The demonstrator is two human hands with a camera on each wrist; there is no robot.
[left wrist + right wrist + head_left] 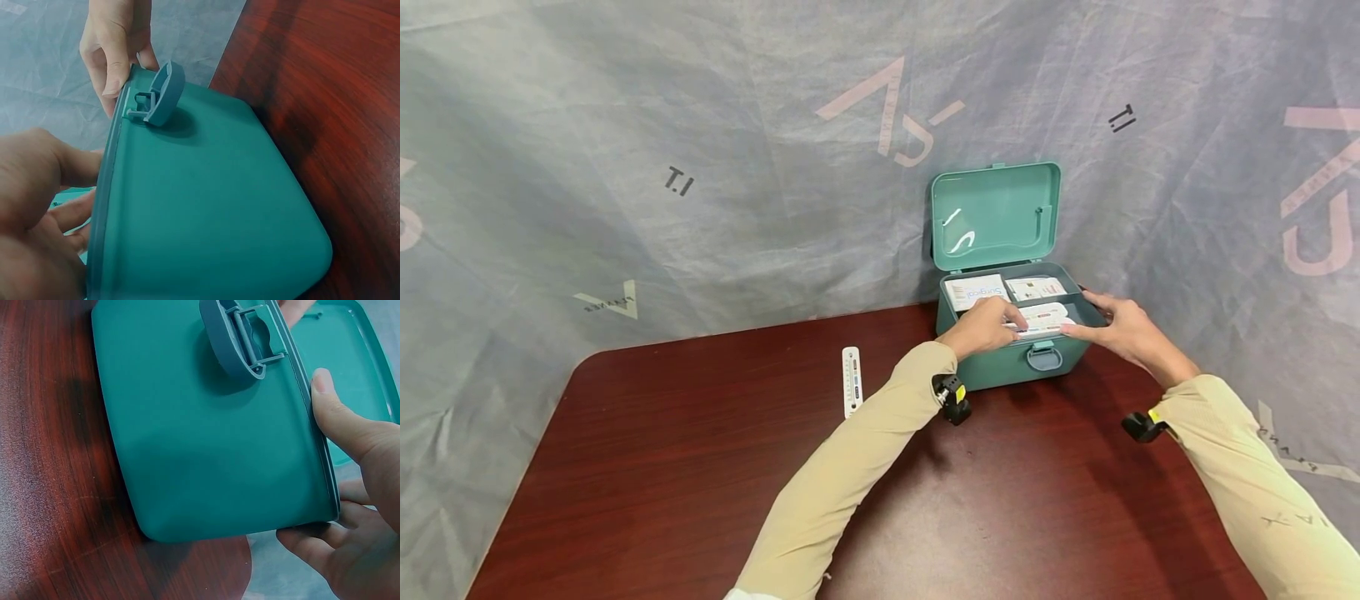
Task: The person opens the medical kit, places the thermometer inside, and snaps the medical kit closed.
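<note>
L grip dips in teal box by white strips, can't tell if pinching; R grip clasps box's R corner.

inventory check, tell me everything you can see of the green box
The green box looks like smooth plastic, round-cornered, with a bluish loop clasp jutting from its front. It stands upright on the table, its hinged lid open at the back. White packs lie in its divided inside. The right hand holds its right front corner; the left hand reaches inside.
</note>
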